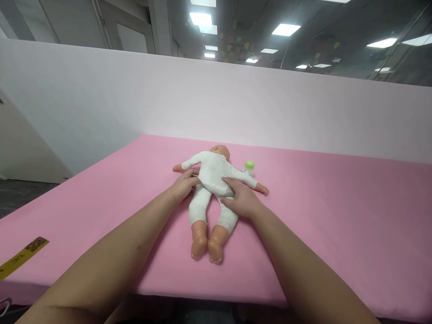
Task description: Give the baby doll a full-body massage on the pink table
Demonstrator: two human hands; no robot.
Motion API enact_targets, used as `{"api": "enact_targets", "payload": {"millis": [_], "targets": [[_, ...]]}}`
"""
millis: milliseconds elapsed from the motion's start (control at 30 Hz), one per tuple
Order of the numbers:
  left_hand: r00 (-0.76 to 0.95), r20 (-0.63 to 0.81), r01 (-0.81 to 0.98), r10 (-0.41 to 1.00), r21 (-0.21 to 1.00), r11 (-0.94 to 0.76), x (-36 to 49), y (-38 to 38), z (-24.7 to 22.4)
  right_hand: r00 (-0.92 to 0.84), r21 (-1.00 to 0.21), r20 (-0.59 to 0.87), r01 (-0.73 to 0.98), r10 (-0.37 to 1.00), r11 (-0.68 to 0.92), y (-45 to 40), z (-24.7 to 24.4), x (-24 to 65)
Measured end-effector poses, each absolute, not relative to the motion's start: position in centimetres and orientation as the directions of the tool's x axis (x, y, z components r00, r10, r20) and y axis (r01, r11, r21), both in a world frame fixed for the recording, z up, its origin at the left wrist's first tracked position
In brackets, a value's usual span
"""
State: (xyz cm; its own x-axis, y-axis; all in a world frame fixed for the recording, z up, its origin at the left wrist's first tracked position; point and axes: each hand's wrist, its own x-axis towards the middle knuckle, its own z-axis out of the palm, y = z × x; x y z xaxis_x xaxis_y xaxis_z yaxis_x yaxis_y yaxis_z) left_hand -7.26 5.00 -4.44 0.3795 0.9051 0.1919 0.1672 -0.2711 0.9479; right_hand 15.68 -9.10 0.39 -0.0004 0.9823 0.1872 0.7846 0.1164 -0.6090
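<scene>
A baby doll (215,173) with a white cloth body lies on the pink table surface (320,216), its bare feet toward me and its arms spread. The doll's head is turned away at the far end. My left hand (185,183) touches the side of the doll's waist at the left, its fingers partly hidden against the cloth. My right hand (241,197) rests on the doll's right-side hip and upper leg, thumb and fingers apart. Beyond the doll's right-side arm stands a small bottle with a green cap (249,166), partly hidden by that arm.
A white wall (236,103) rises along the table's far edge, with dark glass above it. A yellow strip with a printed code (23,257) lies at the table's left front. The table's front edge runs below my forearms.
</scene>
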Motion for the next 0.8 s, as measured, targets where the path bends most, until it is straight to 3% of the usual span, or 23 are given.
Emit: {"api": "enact_targets", "payload": {"millis": [67, 133, 200, 300, 467, 800], "targets": [[0.283, 0.301, 0.225, 0.911, 0.902, -0.368, -7.5, 4.8, -4.1, 0.000, -0.579, 0.227, 0.804, 0.974, 0.135, -8.8, -0.1, 15.9], [0.246, 0.516, 0.344, 0.821, 0.745, -0.571, -7.4, 4.0, -3.4, 0.001, -0.548, 0.256, 0.824, 0.967, 0.144, -8.5, -0.4, 16.0], [0.344, 0.671, 0.427, 0.657, 0.512, -0.746, -7.1, 2.8, -2.8, 0.010, -0.533, 0.251, 0.836, 0.968, 0.130, -8.4, -0.6, 16.0], [0.528, 0.667, 0.468, 0.526, 0.288, -0.836, -6.1, 1.2, -2.2, 0.014, -0.518, 0.226, 0.849, 0.974, 0.108, -8.5, -0.5, 15.9], [0.569, 0.525, 0.581, 0.633, 0.289, -0.761, -5.2, 0.2, -2.8, -0.026, -0.491, 0.206, 0.862, 0.978, 0.126, -8.9, 0.1, 15.9], [0.535, 0.548, 0.593, 0.643, 0.299, -0.748, -5.4, -1.0, -4.5, -0.042, -0.398, 0.175, 0.911, 0.984, 0.110, -9.1, -0.3, 14.1]]}}
